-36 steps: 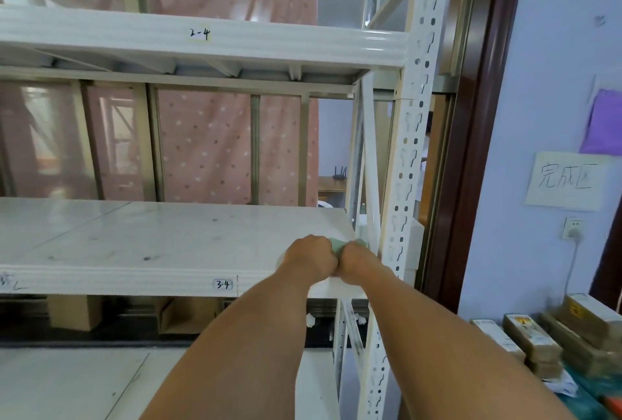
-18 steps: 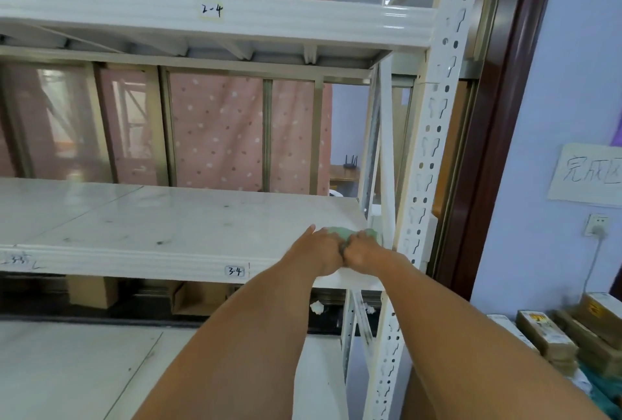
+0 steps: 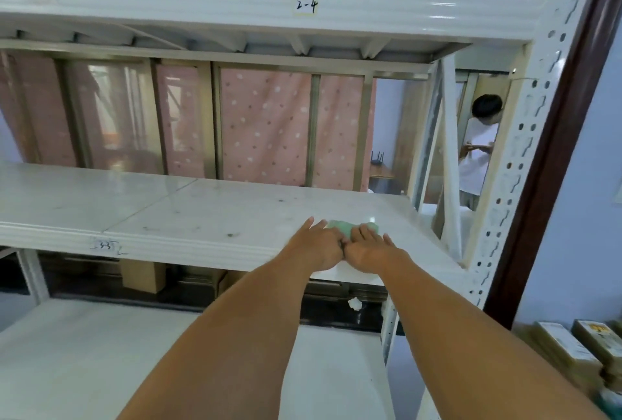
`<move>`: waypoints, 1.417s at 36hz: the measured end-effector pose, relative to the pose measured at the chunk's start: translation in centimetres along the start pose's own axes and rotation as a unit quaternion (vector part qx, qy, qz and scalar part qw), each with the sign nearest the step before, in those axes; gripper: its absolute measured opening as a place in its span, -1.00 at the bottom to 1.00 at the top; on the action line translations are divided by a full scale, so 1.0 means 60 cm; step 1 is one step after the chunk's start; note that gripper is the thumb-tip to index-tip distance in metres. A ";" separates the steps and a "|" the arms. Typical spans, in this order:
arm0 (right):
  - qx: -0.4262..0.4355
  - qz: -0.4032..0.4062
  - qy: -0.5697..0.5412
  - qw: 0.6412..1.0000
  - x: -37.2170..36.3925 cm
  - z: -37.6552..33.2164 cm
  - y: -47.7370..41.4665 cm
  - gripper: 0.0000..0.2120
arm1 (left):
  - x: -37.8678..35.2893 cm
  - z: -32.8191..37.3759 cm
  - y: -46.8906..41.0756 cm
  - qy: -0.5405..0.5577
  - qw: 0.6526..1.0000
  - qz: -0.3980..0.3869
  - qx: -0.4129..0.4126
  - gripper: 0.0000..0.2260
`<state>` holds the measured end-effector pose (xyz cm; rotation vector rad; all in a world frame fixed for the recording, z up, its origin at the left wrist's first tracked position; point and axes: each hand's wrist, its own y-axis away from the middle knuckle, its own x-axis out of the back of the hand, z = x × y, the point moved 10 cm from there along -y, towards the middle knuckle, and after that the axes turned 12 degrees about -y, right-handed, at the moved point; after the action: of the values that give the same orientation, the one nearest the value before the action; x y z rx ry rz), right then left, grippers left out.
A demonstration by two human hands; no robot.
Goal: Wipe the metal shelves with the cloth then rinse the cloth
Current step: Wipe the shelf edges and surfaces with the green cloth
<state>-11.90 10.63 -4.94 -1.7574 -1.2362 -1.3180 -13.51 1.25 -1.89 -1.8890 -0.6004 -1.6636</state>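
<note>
A small pale green cloth (image 3: 348, 227) lies on the white metal middle shelf (image 3: 188, 214) near its right front corner. My left hand (image 3: 319, 244) and my right hand (image 3: 370, 248) rest side by side on the near part of the cloth, fingers stretched flat and pressing it down. Only the far edge of the cloth shows past my fingers. The shelf surface carries dark specks and smudges to the left of the hands.
The upper shelf beam (image 3: 269, 12) runs overhead. A perforated white upright (image 3: 525, 150) stands just right of the hands. A lower shelf (image 3: 84, 359) lies below. Another person (image 3: 478, 150) stands behind the rack. Boxes (image 3: 572, 352) sit at the lower right.
My fists have opened into flat hands on the cloth, and the cloth has slid a little farther onto the shelf. The camera view has shifted left and down.
</note>
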 end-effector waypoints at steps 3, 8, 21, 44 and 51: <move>-0.016 -0.007 0.002 1.000 -0.013 -0.036 0.004 -0.34 | -0.005 -0.036 0.015 -0.009 1.000 0.000 -0.005 -0.58; -0.029 -0.017 0.012 0.999 -0.024 -0.095 0.018 -0.35 | -0.006 -0.086 0.039 -0.046 0.999 -0.001 -0.010 -0.56; -0.008 -0.018 0.022 1.000 -0.083 -0.284 0.006 -0.33 | -0.025 -0.267 0.121 -0.179 0.983 0.006 -0.026 -0.55; 0.069 -0.029 -0.014 0.997 -0.186 -0.612 -0.025 -0.38 | -0.045 -0.592 0.227 -0.176 0.984 0.013 0.006 -0.59; 0.136 -0.021 0.037 0.990 -0.167 -0.635 -0.018 -0.51 | -0.024 -0.674 0.251 -0.069 0.994 0.018 0.087 -0.62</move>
<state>-27.91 -25.28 -2.36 -1.4864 -1.3479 -1.1657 -34.07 -36.68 -1.50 -1.8863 -0.7374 -1.4182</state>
